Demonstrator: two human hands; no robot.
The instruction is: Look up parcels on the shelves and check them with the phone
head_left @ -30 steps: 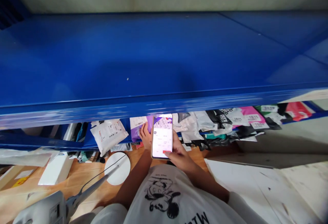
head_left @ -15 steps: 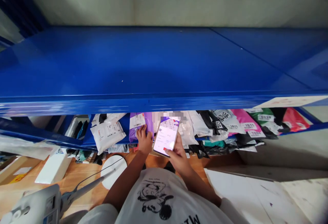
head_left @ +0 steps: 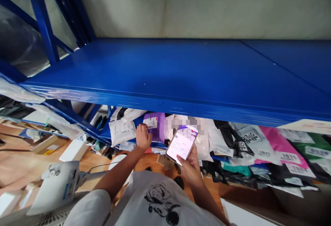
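A smartphone (head_left: 181, 145) with a lit white and purple screen is held in my right hand (head_left: 191, 165), its thumb on the lower part of the glass. My left hand (head_left: 143, 138) is over the lower shelf, at the left edge of a purple mailing bag (head_left: 159, 126) with a white label. Its fingers are bent and a little apart, with nothing visibly gripped. Just left of those fingers lies a white plastic parcel (head_left: 121, 131) with printed labels. Whether the fingertips touch either parcel is hard to see.
Above the hands runs a blue metal shelf (head_left: 155, 67). Several bagged parcels, among them a pink one (head_left: 281, 145) and a green one (head_left: 310, 143), line the lower shelf to the right. A white fan (head_left: 57, 184) stands at lower left, near a cardboard box (head_left: 49, 144).
The view has turned left, so the shelf and parcels sit further right. My left hand has moved off the purple bag's label side toward the white parcel. The phone stays in my right hand.
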